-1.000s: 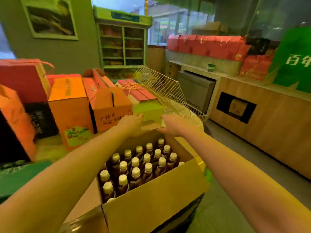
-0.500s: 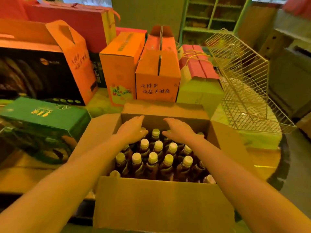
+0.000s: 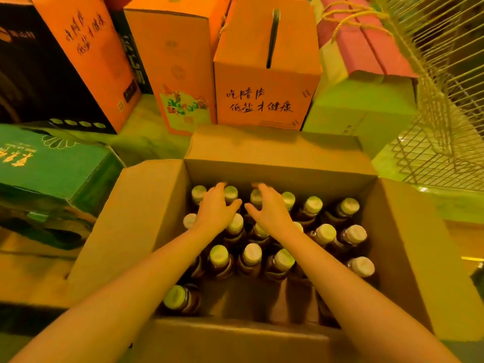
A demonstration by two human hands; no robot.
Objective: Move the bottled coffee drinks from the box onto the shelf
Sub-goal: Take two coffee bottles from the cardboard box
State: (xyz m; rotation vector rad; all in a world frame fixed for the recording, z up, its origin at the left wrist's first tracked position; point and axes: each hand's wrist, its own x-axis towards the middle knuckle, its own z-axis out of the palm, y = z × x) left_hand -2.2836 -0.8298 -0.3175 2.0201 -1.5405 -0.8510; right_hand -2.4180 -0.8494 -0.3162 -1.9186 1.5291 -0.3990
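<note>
An open cardboard box (image 3: 146,221) sits right below me with its flaps folded out. Inside stand several dark coffee bottles (image 3: 324,235) with pale caps, in rows. My left hand (image 3: 216,209) hovers over the back-left bottles, fingers spread and curled down over the caps. My right hand (image 3: 267,208) is beside it over the back-middle bottles, fingers also apart. Neither hand has a bottle lifted. No shelf shows in this view.
Orange cartons (image 3: 264,72) stand just behind the box, with a black and orange one (image 3: 60,61) at far left. A green box (image 3: 49,166) lies at left. A pink gift box (image 3: 366,45) and a wire basket (image 3: 442,119) sit at right.
The view has tilted down and closer over the box. Both hands moved from the far flap down into the box, over the back rows of bottle caps.
</note>
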